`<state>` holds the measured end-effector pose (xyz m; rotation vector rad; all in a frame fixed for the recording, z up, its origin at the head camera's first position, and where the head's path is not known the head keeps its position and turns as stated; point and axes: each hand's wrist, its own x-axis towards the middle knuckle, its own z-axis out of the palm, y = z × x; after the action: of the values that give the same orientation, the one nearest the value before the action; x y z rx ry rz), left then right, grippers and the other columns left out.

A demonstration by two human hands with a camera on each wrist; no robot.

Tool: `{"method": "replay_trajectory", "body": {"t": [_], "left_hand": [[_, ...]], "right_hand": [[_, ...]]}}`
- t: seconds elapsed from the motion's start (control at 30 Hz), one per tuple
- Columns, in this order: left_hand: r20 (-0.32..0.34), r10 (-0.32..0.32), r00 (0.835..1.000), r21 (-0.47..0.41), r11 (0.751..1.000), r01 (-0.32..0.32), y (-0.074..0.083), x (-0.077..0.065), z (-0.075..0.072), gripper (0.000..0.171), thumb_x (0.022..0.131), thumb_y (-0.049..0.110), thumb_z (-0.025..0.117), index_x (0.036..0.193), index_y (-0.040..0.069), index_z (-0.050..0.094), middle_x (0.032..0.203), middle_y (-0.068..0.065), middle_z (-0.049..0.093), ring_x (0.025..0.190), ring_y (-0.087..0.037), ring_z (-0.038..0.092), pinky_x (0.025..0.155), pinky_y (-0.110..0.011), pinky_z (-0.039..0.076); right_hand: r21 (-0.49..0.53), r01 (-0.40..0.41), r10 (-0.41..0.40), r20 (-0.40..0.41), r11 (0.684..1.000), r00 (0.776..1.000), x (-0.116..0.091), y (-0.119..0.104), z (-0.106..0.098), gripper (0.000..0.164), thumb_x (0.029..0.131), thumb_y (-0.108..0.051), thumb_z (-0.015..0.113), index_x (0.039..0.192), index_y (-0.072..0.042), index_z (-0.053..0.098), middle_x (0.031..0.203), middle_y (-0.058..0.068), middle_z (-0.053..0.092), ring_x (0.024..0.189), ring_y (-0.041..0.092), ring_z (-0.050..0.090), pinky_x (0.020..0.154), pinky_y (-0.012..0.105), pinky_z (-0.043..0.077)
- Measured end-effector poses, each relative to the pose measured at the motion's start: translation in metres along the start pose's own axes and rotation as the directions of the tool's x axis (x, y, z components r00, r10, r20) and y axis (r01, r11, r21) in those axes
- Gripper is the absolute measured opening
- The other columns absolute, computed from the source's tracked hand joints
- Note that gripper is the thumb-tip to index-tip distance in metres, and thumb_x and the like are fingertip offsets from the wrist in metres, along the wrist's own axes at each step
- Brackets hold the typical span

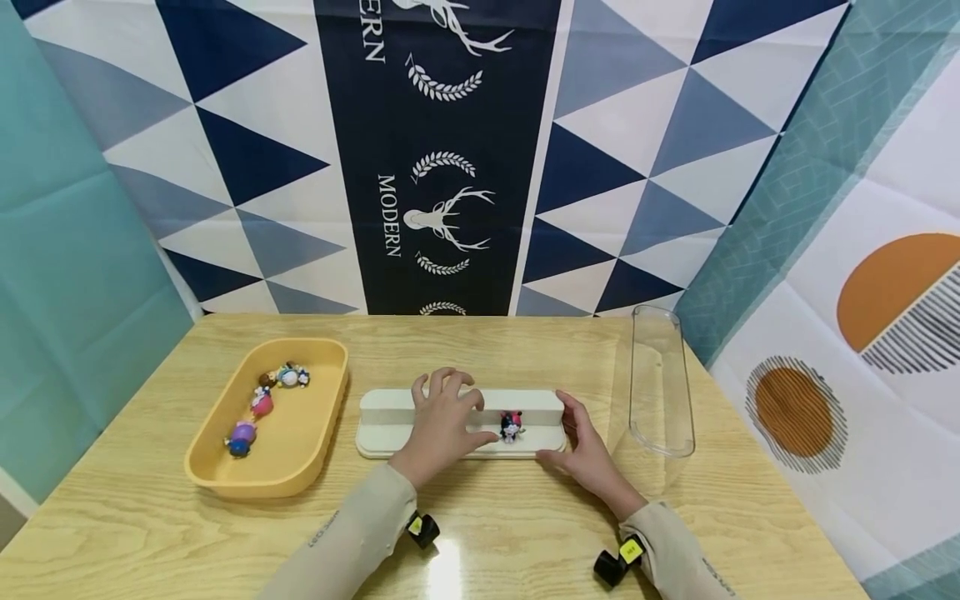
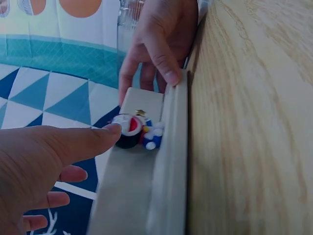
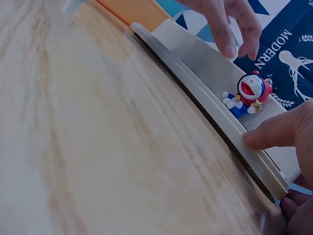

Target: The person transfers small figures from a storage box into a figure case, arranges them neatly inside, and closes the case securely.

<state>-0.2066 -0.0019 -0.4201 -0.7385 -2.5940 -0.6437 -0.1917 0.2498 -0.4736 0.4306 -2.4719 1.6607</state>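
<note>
A cream-white stepped display stand (image 1: pixel 384 433) lies lengthwise on the wooden table. On its lower step, toward the right end, sits a small blue-and-white cat figurine (image 3: pixel 250 93) with a red-and-black hood and a gold star. My left hand (image 1: pixel 442 421) hovers over the stand just left of the figurine, fingers spread and loosely bent, holding nothing. Its thumb (image 2: pixel 93 139) overlaps the figurine in the left wrist view, while the right wrist view shows a gap between them. My right hand (image 1: pixel 588 454) grips the stand's right end, thumb (image 3: pixel 274 133) on the front edge and fingers behind.
At the left, a yellow tray (image 1: pixel 300 442) holds several small figurines (image 1: pixel 262 402) along its left side. A transparent cover (image 1: pixel 662 392) lies on the table (image 1: pixel 495 533) beyond my right hand. Patterned cloth (image 1: pixel 450 167) hangs along the table's back edge.
</note>
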Motion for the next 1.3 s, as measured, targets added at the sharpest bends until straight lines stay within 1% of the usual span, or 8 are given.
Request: {"method": "replay_trajectory", "body": {"t": [0.07, 0.2, 0.3, 0.5, 0.73, 1.03, 1.13, 1.3], "left_hand": [[-0.014, 0.026, 1.000, -0.003, 1.000, -0.026, -0.002, -0.002, -0.006, 0.038, 0.073, 0.042, 0.088, 0.088, 0.016, 0.065, 0.119, -0.006, 0.056, 0.124, -0.032, 0.039, 0.105, -0.063, 0.017], [-0.047, 0.093, 0.995, 0.019, 0.996, -0.092, -0.004, -0.006, -0.017, 0.031, 0.079, 0.038, 0.084, 0.087, 0.015, 0.065, 0.115, -0.006, 0.056, 0.122, -0.033, 0.040, 0.102, -0.063, 0.021], [-0.077, 0.139, 0.987, 0.033, 0.990, -0.137, -0.006, -0.009, -0.027, 0.024, 0.083, 0.032, 0.080, 0.088, 0.015, 0.065, 0.113, -0.006, 0.057, 0.121, -0.033, 0.042, 0.100, -0.062, 0.023], [-0.133, 0.205, 0.970, 0.065, 0.978, -0.197, -0.011, -0.017, -0.045, 0.018, 0.082, 0.022, 0.080, 0.089, 0.015, 0.064, 0.111, -0.005, 0.059, 0.118, -0.032, 0.045, 0.097, -0.062, 0.027], [-0.183, 0.268, 0.946, 0.132, 0.960, -0.247, -0.021, -0.026, -0.064, 0.019, 0.078, 0.015, 0.080, 0.089, 0.016, 0.065, 0.107, -0.004, 0.061, 0.115, -0.034, 0.049, 0.092, -0.060, 0.032], [-0.186, 0.348, 0.919, 0.217, 0.927, -0.307, -0.042, -0.035, -0.082, 0.025, 0.075, 0.014, 0.082, 0.093, 0.014, 0.066, 0.104, -0.006, 0.062, 0.112, -0.037, 0.053, 0.088, -0.058, 0.037], [-0.172, 0.352, 0.920, 0.236, 0.921, -0.308, -0.049, -0.039, -0.088, 0.024, 0.076, 0.015, 0.081, 0.094, 0.015, 0.065, 0.104, -0.006, 0.061, 0.111, -0.037, 0.053, 0.088, -0.058, 0.038], [-0.160, 0.331, 0.930, 0.238, 0.927, -0.289, -0.062, -0.047, -0.099, 0.022, 0.077, 0.017, 0.077, 0.096, 0.015, 0.065, 0.105, -0.006, 0.061, 0.110, -0.037, 0.052, 0.086, -0.058, 0.037]], "right_hand": [[0.004, 0.009, -0.009, -0.004, 1.000, 1.000, 0.000, 0.000, 0.001, 0.096, 0.074, 0.010, 0.082, 0.152, 0.002, 0.027, 0.134, 0.026, 0.051, 0.126, 0.040, 0.046, 0.108, 0.028, 0.035], [0.002, 0.029, -0.029, -0.013, 1.000, 0.999, 0.000, 0.000, 0.001, 0.096, 0.073, 0.011, 0.082, 0.151, 0.003, 0.027, 0.132, 0.026, 0.052, 0.124, 0.039, 0.048, 0.109, 0.047, 0.035], [0.007, 0.030, -0.030, -0.012, 1.000, 0.999, 0.000, 0.000, 0.001, 0.096, 0.073, 0.011, 0.082, 0.151, 0.004, 0.027, 0.133, 0.027, 0.051, 0.125, 0.039, 0.048, 0.109, 0.054, 0.033], [0.005, -0.001, 0.001, 0.002, 1.000, 1.000, 0.002, -0.001, 0.000, 0.096, 0.074, 0.011, 0.081, 0.152, 0.002, 0.025, 0.136, 0.027, 0.049, 0.129, 0.040, 0.045, 0.111, 0.054, 0.029], [0.004, 0.022, -0.022, 0.001, 1.000, 1.000, 0.001, -0.001, 0.000, 0.095, 0.075, 0.010, 0.081, 0.151, 0.004, 0.026, 0.135, 0.028, 0.049, 0.128, 0.042, 0.044, 0.111, 0.057, 0.028], [0.000, -0.008, 0.008, 0.002, 1.000, 1.000, 0.000, 0.000, -0.002, 0.096, 0.075, 0.011, 0.081, 0.152, 0.001, 0.025, 0.136, 0.026, 0.048, 0.129, 0.040, 0.044, 0.111, 0.053, 0.029], [0.010, -0.019, 0.019, 0.011, 1.000, 1.000, 0.000, 0.000, -0.002, 0.096, 0.075, 0.010, 0.080, 0.153, 0.001, 0.024, 0.137, 0.026, 0.047, 0.130, 0.040, 0.043, 0.111, 0.052, 0.029], [0.026, -0.027, 0.026, 0.016, 0.999, 1.000, -0.001, -0.001, -0.001, 0.097, 0.075, 0.011, 0.080, 0.153, 0.000, 0.024, 0.138, 0.026, 0.047, 0.130, 0.040, 0.043, 0.112, 0.052, 0.028]]}}
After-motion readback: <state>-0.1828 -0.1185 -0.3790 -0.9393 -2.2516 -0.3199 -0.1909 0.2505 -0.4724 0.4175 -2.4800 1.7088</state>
